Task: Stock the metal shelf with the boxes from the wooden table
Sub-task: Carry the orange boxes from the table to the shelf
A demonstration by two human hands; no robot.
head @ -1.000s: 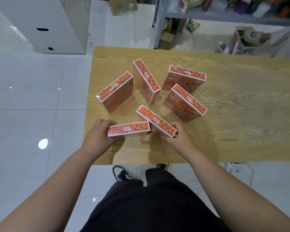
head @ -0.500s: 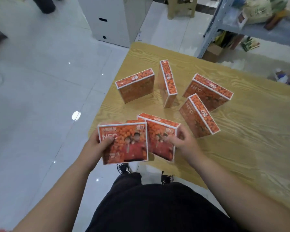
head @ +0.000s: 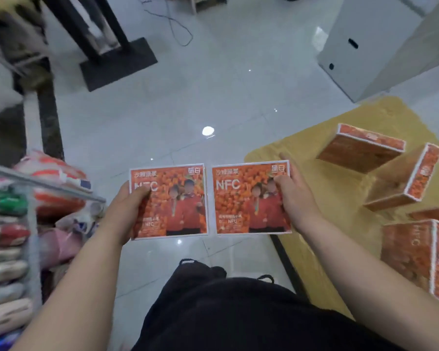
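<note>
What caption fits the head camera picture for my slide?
Left hand grips the left orange box, right hand the right orange box, above the floor between wooden table and metal shelf.

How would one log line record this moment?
left hand: holds left box | right hand: holds right box | wooden table: four boxes

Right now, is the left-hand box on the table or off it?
Off: left hand grips the box over the floor, beside the table.
</note>
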